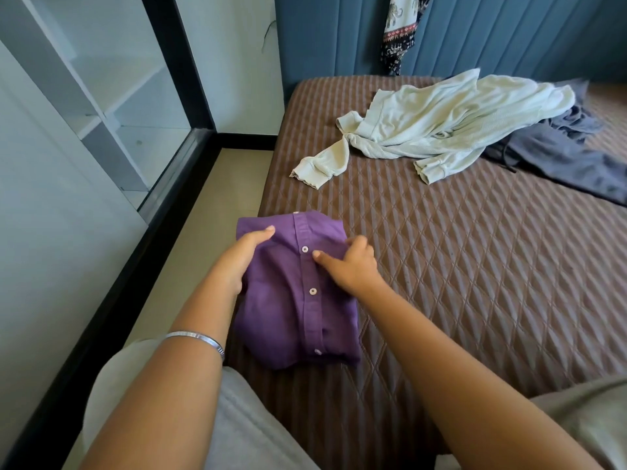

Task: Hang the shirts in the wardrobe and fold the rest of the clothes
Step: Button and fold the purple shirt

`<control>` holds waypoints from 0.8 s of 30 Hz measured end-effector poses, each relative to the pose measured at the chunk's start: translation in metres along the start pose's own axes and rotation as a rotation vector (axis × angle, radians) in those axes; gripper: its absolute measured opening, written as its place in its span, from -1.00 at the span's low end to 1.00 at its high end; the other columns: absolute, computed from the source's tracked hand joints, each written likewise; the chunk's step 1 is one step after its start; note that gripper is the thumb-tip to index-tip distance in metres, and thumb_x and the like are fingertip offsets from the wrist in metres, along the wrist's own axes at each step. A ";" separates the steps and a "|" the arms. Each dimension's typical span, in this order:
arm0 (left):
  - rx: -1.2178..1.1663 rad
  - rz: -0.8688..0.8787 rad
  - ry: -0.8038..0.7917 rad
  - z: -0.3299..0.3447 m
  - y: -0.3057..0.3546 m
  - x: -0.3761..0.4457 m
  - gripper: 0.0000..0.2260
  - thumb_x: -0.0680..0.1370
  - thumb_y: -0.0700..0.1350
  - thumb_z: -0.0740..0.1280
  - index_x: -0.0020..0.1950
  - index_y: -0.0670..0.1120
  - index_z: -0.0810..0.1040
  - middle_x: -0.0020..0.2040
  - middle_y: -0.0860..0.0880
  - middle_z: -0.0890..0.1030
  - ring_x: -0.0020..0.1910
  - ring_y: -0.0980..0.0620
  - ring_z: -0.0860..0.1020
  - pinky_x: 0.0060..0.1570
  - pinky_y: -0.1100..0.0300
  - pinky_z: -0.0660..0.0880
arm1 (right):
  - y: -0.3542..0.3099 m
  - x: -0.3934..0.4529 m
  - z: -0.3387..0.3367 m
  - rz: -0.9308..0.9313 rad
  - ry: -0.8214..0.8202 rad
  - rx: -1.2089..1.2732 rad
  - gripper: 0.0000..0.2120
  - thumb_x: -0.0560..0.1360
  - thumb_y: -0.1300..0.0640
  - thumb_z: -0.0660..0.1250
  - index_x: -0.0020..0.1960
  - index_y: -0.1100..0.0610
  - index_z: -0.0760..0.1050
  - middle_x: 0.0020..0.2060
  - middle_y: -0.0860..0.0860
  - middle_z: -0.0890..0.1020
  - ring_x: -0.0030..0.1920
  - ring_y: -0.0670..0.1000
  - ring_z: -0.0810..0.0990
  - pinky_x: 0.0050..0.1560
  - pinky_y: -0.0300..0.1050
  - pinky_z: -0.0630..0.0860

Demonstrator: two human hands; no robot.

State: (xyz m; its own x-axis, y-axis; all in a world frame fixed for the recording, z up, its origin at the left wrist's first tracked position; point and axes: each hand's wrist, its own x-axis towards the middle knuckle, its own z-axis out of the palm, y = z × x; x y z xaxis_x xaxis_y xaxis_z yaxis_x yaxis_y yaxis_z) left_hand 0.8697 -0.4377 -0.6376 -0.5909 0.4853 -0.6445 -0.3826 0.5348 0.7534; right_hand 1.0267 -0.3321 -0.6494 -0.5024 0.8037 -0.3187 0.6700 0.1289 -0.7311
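A brown quilted bed [475, 266] meets a blue padded headboard [509, 35].

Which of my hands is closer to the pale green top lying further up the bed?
Right. Your right hand grips the purple shirt on the side nearest the pale green top; your left hand holds the shirt's far side, by the bed edge.
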 end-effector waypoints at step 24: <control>0.399 -0.015 -0.472 0.051 -0.032 -0.032 -0.49 0.21 -0.32 0.55 0.14 -0.16 0.59 0.01 -0.09 0.70 0.05 -0.09 0.64 -0.11 0.09 0.57 | 0.094 -0.024 -0.101 0.225 -0.605 0.660 -0.30 0.24 0.34 0.55 0.34 0.17 0.42 0.17 0.11 0.63 0.18 0.14 0.61 0.23 0.16 0.51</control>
State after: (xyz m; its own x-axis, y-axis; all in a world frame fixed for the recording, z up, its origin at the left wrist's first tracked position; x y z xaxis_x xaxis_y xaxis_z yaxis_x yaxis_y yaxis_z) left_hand 0.9369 -0.4355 -0.6481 -0.1746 0.6803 -0.7118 -0.0391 0.7176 0.6954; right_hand 1.1567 -0.2801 -0.6493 -0.7226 0.3047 -0.6205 0.4329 -0.5002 -0.7499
